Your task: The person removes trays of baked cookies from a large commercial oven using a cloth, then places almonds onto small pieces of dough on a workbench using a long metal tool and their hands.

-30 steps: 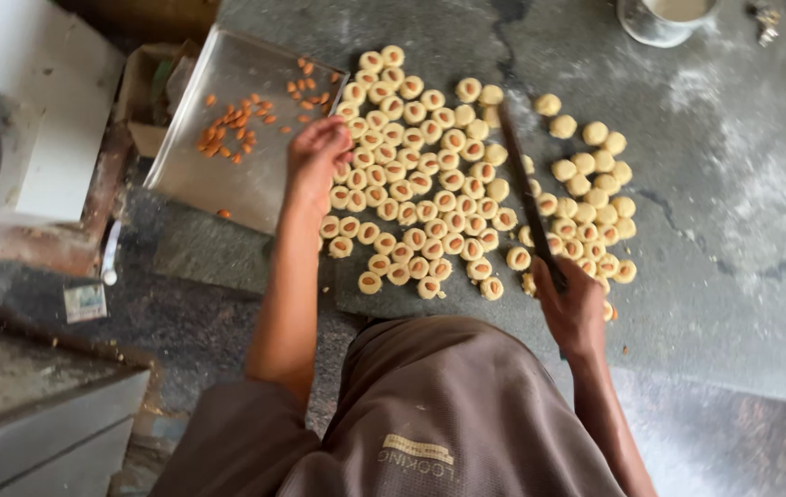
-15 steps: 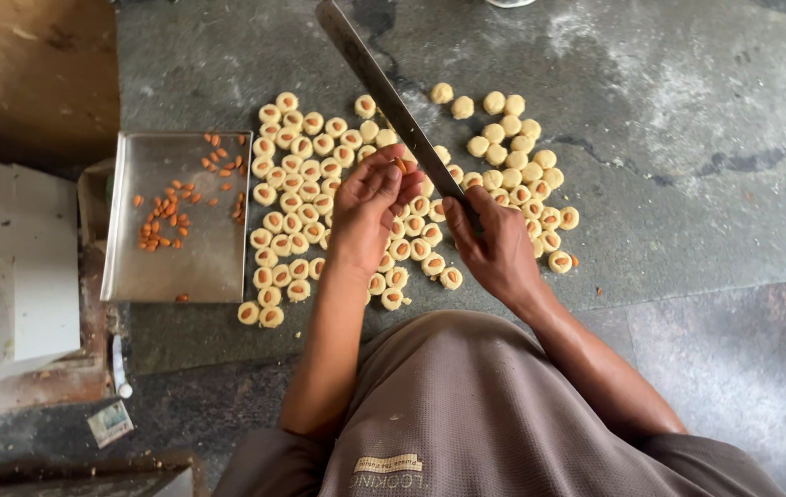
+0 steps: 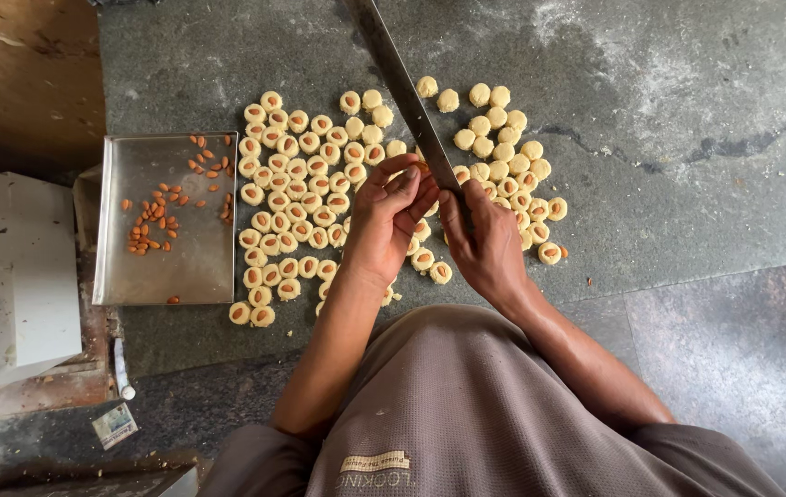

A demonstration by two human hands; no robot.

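Right hand [image 3: 485, 244] is closed around the handle end of a long flat metal blade [image 3: 402, 87], which slants up and away over the dark stone bench [image 3: 687, 138]. Left hand [image 3: 388, 221] has its fingertips pinched together at the blade's lower edge, apparently on a small piece; what it is cannot be told. Round dough pieces [image 3: 296, 198], many topped with an almond, lie in close rows beneath both hands, within easy reach. A steel tray [image 3: 167, 267] of loose almonds [image 3: 149, 235] sits just beside the rows, on the left.
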